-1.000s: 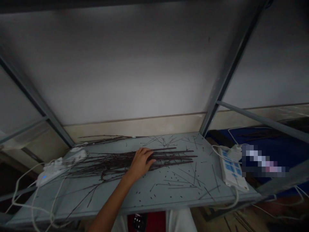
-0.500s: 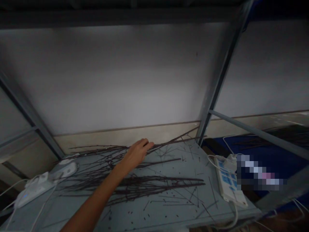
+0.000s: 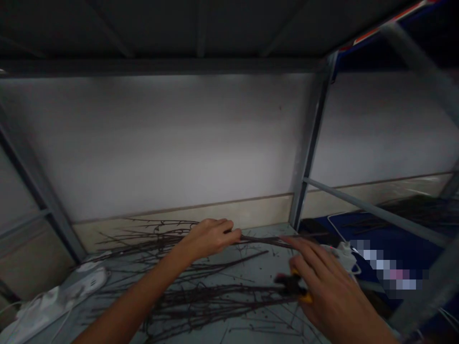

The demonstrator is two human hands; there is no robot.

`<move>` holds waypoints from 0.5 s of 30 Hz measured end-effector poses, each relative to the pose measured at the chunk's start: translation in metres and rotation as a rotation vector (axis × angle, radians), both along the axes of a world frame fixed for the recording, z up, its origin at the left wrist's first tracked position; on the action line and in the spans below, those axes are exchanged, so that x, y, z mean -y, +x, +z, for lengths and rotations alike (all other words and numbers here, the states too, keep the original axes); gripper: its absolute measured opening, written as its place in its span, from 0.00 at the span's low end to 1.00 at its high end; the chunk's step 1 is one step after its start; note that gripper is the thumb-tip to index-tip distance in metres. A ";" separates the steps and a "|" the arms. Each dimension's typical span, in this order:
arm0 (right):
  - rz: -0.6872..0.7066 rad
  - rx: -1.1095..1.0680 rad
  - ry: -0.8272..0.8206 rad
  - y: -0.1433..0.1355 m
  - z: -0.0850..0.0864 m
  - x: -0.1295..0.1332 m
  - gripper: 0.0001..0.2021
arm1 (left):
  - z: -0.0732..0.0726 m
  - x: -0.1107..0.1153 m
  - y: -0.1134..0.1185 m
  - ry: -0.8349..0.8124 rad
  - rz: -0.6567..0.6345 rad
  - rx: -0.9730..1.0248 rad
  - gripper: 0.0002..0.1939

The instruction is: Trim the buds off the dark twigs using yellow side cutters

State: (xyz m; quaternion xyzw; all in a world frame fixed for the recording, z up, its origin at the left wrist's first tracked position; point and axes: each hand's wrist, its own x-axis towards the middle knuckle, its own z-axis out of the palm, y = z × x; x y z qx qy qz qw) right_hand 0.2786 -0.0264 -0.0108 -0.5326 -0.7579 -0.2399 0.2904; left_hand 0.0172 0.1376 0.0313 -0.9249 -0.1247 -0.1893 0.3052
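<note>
Thin dark branches run sideways through my left hand, whose fingers are wrapped round them above the grey board. My right hand is at the right, with fingertips touching the same branches near their thicker ends. A tool with yellow-orange handles and a dark head, blurred, is held in the palm of that hand. Below lies a larger bundle of branches on the board, and a smaller group rests between the two.
A white power strip with cables sits at the left edge. Behind the right hand shows a white plug. A metal post and slanting rail stand at the right, before a blue surface with more branches. Twig scraps litter the board.
My right hand has come in from the right with the tool. My left hand now has the branches raised and drawn together, more level than before. The view has tilted up slightly.
</note>
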 end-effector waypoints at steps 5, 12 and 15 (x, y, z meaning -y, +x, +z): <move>0.026 0.131 -0.181 -0.010 0.031 -0.055 0.13 | 0.021 0.001 -0.005 -0.005 -0.083 -0.018 0.11; 0.069 -0.816 -0.427 -0.021 0.002 -0.028 0.17 | -0.013 0.067 -0.041 -0.199 0.130 0.841 0.24; 0.076 -1.090 -0.551 -0.042 -0.014 -0.005 0.18 | -0.084 0.122 -0.041 -0.396 0.235 1.511 0.27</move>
